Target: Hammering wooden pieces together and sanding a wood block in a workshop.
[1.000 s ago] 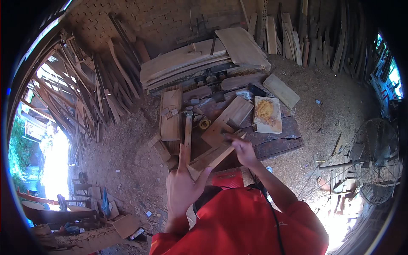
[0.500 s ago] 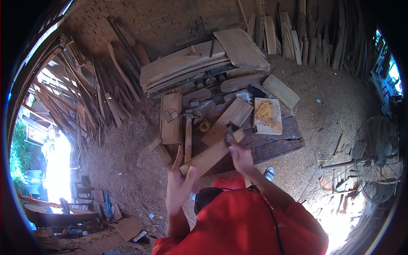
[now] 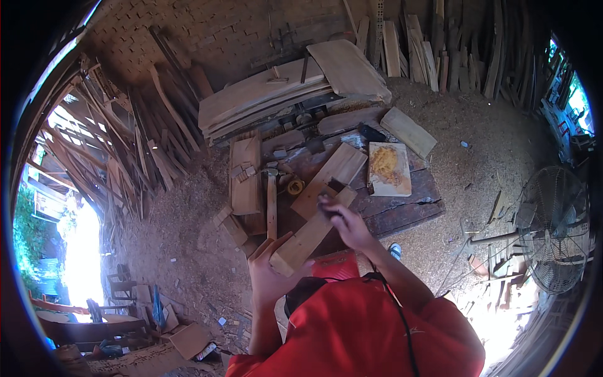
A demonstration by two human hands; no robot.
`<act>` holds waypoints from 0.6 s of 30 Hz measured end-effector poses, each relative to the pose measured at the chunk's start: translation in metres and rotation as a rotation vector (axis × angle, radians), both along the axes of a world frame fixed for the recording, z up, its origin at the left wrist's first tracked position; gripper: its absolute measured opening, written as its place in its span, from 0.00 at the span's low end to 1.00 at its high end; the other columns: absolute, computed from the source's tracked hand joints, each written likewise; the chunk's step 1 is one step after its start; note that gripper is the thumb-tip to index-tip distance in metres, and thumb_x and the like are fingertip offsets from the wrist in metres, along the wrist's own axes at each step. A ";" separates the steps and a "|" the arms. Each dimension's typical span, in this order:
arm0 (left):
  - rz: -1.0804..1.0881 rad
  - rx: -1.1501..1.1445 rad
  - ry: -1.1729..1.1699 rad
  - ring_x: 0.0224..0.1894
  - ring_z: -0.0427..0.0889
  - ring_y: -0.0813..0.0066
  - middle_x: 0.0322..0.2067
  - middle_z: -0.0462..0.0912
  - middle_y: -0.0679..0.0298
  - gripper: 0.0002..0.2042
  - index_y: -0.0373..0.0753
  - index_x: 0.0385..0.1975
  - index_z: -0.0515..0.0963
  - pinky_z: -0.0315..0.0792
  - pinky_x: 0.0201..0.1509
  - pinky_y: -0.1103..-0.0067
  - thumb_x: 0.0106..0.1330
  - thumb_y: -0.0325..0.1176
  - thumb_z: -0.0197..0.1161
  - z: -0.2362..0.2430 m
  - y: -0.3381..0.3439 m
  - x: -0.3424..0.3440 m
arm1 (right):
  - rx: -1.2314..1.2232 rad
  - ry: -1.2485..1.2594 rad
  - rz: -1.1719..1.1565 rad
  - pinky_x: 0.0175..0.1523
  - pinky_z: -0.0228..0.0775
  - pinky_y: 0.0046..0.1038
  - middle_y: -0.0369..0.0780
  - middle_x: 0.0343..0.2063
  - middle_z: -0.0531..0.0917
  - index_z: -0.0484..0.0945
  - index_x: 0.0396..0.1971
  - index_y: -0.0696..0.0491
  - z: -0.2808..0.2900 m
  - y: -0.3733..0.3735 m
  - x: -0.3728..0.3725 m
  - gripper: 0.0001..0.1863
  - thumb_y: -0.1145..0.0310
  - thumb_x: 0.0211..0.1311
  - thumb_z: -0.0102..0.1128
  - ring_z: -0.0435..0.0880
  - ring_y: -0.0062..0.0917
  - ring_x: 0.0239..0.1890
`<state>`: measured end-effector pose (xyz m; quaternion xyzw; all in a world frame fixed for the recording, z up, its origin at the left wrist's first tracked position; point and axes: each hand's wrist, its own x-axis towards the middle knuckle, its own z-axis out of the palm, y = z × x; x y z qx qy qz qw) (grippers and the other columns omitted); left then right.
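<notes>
I see the plank held above the tabletop's near edge, long axis running from near-left up to far-right. Left hand cups the near end from below, fingers wrapped on it. Right hand sits at the far end, fingers curled together on something small and dark; I cannot tell what. Left hand nearer the body.

right hand: fingertips are smeared by motion blur; any object gripped cannot be told.
left hand: palm is covered by the wooden block.
worktop: small items cannot be identified.
</notes>
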<state>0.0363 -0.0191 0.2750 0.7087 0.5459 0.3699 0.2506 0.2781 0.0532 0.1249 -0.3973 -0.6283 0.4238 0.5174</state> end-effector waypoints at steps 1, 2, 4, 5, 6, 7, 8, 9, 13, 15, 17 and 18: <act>-0.003 0.003 -0.002 0.47 0.93 0.66 0.45 0.93 0.54 0.31 0.29 0.52 0.87 0.85 0.55 0.72 0.47 0.33 0.89 -0.004 0.001 0.000 | -0.022 0.017 0.024 0.79 0.66 0.38 0.47 0.74 0.78 0.84 0.61 0.58 -0.018 0.011 0.010 0.17 0.65 0.85 0.54 0.71 0.41 0.80; 0.015 0.032 -0.055 0.45 0.94 0.65 0.42 0.93 0.53 0.31 0.29 0.52 0.87 0.85 0.51 0.71 0.47 0.36 0.89 -0.012 0.001 -0.001 | -0.022 0.017 0.031 0.79 0.66 0.38 0.47 0.74 0.78 0.84 0.61 0.58 -0.020 0.020 0.015 0.17 0.65 0.85 0.54 0.71 0.41 0.80; 0.037 0.055 -0.110 0.43 0.94 0.63 0.38 0.92 0.53 0.31 0.30 0.52 0.88 0.85 0.47 0.69 0.48 0.39 0.89 -0.025 -0.003 -0.002 | -0.034 -0.133 0.103 0.80 0.62 0.37 0.50 0.71 0.80 0.82 0.64 0.60 -0.024 0.030 0.022 0.20 0.63 0.87 0.50 0.73 0.39 0.79; 0.093 0.010 -0.169 0.44 0.94 0.67 0.40 0.93 0.55 0.28 0.30 0.51 0.87 0.85 0.49 0.71 0.50 0.36 0.87 -0.033 -0.009 -0.005 | -0.294 -0.147 0.230 0.80 0.64 0.37 0.50 0.70 0.81 0.80 0.67 0.60 0.012 0.019 0.013 0.21 0.63 0.87 0.51 0.75 0.41 0.77; 0.122 -0.028 -0.229 0.45 0.93 0.71 0.42 0.93 0.57 0.26 0.29 0.50 0.87 0.85 0.51 0.72 0.51 0.32 0.85 -0.034 -0.009 -0.004 | -0.292 -0.148 0.227 0.80 0.64 0.37 0.50 0.70 0.81 0.80 0.67 0.60 0.030 0.008 0.007 0.21 0.63 0.87 0.51 0.75 0.41 0.77; 0.123 -0.028 -0.230 0.45 0.93 0.71 0.42 0.93 0.57 0.26 0.29 0.50 0.87 0.85 0.51 0.72 0.51 0.32 0.85 -0.034 -0.008 -0.004 | -0.066 -0.102 0.240 0.78 0.66 0.35 0.50 0.68 0.83 0.81 0.66 0.60 0.040 -0.004 -0.003 0.22 0.62 0.87 0.51 0.77 0.40 0.75; 0.128 0.002 -0.201 0.44 0.93 0.72 0.40 0.93 0.57 0.24 0.29 0.49 0.87 0.85 0.51 0.72 0.53 0.31 0.84 -0.032 -0.007 -0.004 | 0.161 -0.055 0.252 0.77 0.68 0.34 0.49 0.65 0.85 0.82 0.65 0.59 0.043 -0.009 -0.010 0.22 0.61 0.87 0.51 0.80 0.40 0.73; 0.133 0.032 -0.173 0.44 0.92 0.74 0.39 0.94 0.58 0.22 0.29 0.49 0.87 0.85 0.50 0.72 0.54 0.30 0.83 -0.031 -0.006 -0.004 | 0.318 -0.087 0.144 0.68 0.77 0.33 0.51 0.54 0.91 0.82 0.65 0.56 0.030 -0.001 -0.013 0.23 0.58 0.89 0.48 0.89 0.39 0.62; 0.155 -0.004 -0.198 0.43 0.93 0.73 0.38 0.94 0.58 0.20 0.30 0.48 0.88 0.85 0.49 0.72 0.55 0.29 0.82 -0.026 -0.007 0.003 | -0.131 -0.454 -0.146 0.55 0.82 0.41 0.55 0.41 0.91 0.82 0.66 0.54 -0.060 0.050 0.046 0.24 0.54 0.90 0.45 0.94 0.43 0.47; 0.212 -0.001 -0.218 0.42 0.93 0.73 0.38 0.93 0.59 0.19 0.30 0.46 0.88 0.85 0.49 0.72 0.56 0.30 0.82 -0.030 -0.012 -0.003 | -0.178 -0.467 -0.025 0.55 0.82 0.43 0.55 0.44 0.90 0.83 0.65 0.53 -0.002 0.026 0.016 0.24 0.54 0.89 0.46 0.93 0.48 0.48; 0.196 0.006 -0.216 0.42 0.93 0.73 0.37 0.93 0.59 0.19 0.30 0.46 0.88 0.85 0.48 0.72 0.55 0.30 0.82 -0.025 -0.011 -0.002 | 0.235 -0.303 -0.065 0.53 0.82 0.47 0.56 0.45 0.89 0.84 0.64 0.51 0.021 0.001 -0.014 0.23 0.55 0.88 0.47 0.90 0.54 0.48; 0.172 0.013 -0.214 0.41 0.93 0.73 0.37 0.93 0.59 0.19 0.30 0.45 0.88 0.85 0.48 0.72 0.55 0.30 0.82 -0.023 -0.011 0.000 | 0.232 -0.305 -0.068 0.53 0.82 0.47 0.56 0.45 0.89 0.84 0.64 0.51 0.017 0.000 -0.009 0.23 0.55 0.88 0.47 0.90 0.54 0.48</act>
